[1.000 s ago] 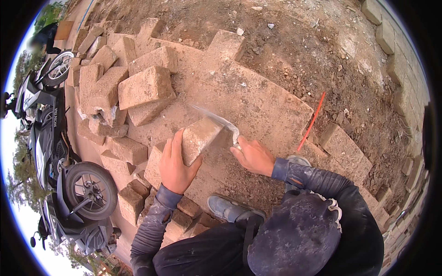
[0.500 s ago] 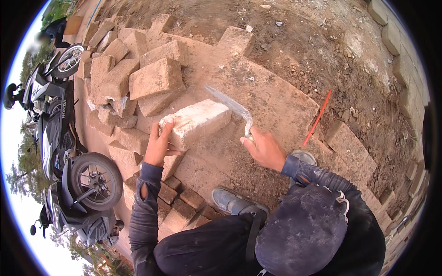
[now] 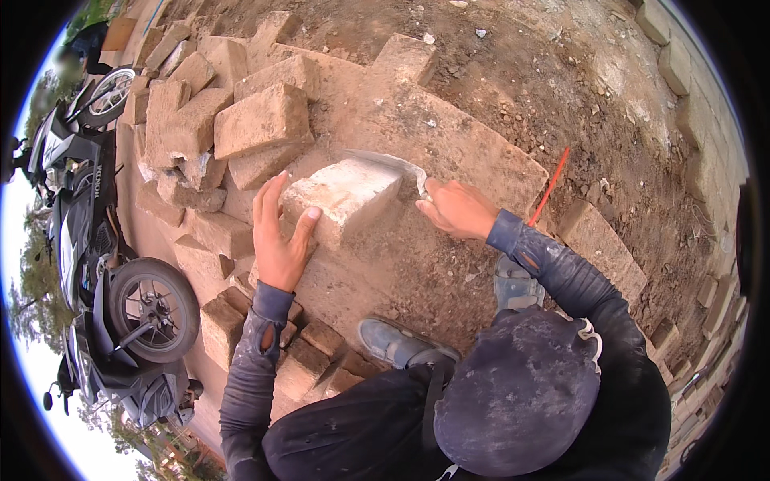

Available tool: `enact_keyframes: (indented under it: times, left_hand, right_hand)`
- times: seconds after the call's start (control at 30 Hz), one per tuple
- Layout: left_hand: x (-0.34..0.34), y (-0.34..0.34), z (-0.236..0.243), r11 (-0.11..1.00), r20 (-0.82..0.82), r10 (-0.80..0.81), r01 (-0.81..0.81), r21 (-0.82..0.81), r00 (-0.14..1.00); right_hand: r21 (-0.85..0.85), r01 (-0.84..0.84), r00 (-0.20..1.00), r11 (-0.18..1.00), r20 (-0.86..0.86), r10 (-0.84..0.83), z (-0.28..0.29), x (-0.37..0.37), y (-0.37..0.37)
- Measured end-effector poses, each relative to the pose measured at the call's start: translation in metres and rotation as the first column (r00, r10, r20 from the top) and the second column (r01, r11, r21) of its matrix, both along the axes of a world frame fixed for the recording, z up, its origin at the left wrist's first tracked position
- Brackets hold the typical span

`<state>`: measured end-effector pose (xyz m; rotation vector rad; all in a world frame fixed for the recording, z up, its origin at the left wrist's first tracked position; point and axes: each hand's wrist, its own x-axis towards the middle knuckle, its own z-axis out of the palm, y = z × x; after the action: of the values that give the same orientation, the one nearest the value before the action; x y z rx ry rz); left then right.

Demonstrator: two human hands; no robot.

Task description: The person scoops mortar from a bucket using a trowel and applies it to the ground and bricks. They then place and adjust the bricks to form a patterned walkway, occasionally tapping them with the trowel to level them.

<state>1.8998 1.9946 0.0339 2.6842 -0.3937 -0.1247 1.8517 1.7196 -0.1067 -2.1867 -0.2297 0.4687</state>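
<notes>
A brick-like block with a whitish, dusty top lies on the ground in front of me. My left hand is at its left end, fingers spread and thumb apart; the thumb tip overlaps the block, and I cannot tell whether it presses on it. In my right hand is the handle of a trowel. Its thin grey blade points left along the block's far top edge and looks to be against it. My fist hides most of the handle.
Many loose blocks are heaped at the far left. Smaller bricks lie by my left forearm. A motorcycle stands at the left. An orange-red stick lies to the right, and a block wall curves along the right rim.
My left hand has loosened from the block's end and spread its fingers. The trowel has swung from beyond the block's right end to its far top edge.
</notes>
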Motion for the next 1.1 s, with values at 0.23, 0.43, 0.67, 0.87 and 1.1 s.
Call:
enact_keyframes:
  times: [0.23,0.43,0.67,0.87,1.1]
  left_hand:
    - [0.038,-0.007,0.01,0.785,0.048,-0.555,0.504,0.36,0.831]
    - [0.028,-0.02,-0.016,0.971,0.251,-0.155,0.101,0.216,0.956]
    - [0.028,-0.028,-0.025,0.98,0.298,-0.071,0.011,0.198,0.952]
    - [0.019,-0.008,-0.028,0.983,0.225,-0.054,0.011,0.186,0.973]
    - [-0.001,0.016,-0.07,0.826,-0.29,0.117,-0.255,-0.502,0.95]
  right_hand:
    - [0.033,0.237,0.964,0.971,-0.133,-0.231,0.011,-0.025,-0.006]
    - [0.308,0.328,0.945,0.893,-0.092,-0.315,0.034,-0.029,-0.001]
    - [0.31,0.227,0.974,0.923,-0.048,-0.223,0.034,-0.021,0.037]
    - [0.183,0.148,0.977,0.972,-0.178,-0.115,0.032,0.013,0.014]
    - [0.122,0.15,0.988,0.981,-0.058,-0.144,0.003,0.017,-0.006]
